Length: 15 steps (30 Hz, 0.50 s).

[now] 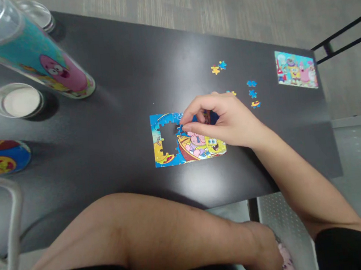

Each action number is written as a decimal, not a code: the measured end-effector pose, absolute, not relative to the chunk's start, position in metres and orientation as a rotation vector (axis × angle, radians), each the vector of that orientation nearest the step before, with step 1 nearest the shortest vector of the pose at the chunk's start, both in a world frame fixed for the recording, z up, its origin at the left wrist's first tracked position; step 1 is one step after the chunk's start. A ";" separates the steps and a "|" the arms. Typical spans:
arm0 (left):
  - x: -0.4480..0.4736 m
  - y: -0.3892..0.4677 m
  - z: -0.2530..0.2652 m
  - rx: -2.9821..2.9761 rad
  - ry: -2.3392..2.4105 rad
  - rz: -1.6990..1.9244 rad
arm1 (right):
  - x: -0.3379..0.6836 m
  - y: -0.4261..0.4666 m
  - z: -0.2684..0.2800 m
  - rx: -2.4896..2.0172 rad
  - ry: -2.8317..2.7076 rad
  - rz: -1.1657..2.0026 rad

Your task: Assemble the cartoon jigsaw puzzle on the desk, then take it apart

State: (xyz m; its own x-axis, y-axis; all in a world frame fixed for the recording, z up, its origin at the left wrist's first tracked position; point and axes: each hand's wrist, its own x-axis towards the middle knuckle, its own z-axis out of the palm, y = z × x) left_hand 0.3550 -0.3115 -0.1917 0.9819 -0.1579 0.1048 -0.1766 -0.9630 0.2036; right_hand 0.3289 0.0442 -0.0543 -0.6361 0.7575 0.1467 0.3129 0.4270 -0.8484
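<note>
A cartoon jigsaw puzzle (189,157) lies on the dark table, with a gap in its left part where the tabletop shows. My right hand (214,116) is over the puzzle's upper right, thumb and forefinger pinching a small blue puzzle piece (179,129) at the right side of the gap. That hand hides part of the puzzle. My left forearm runs along the near table edge, and my left hand (263,246) hangs low at the bottom, its fingers out of sight. Several loose puzzle pieces (252,94) lie beyond my right hand, with more pieces (215,69) farther back.
A small cartoon picture card (296,71) lies at the table's far right. On the left stand a tall clear-topped cartoon tube (61,72), a round metal lid (18,101) and another metal lid (39,16). A blue cartoon tin (5,160) and a pale curved frame (13,221) are at the left edge.
</note>
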 end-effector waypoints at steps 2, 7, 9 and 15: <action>0.355 -0.306 -0.184 2.833 -0.486 0.111 | 0.322 0.041 -0.059 -0.879 -2.197 1.053; 0.353 -0.294 -0.169 2.767 -0.620 -0.073 | 0.320 0.040 -0.060 -0.982 -2.291 0.941; 0.353 -0.290 -0.164 2.760 -0.649 -0.116 | 0.320 0.040 -0.059 -1.036 -2.320 0.929; 0.353 -0.282 -0.156 2.746 -0.667 -0.144 | 0.319 0.039 -0.060 -1.112 -2.364 0.877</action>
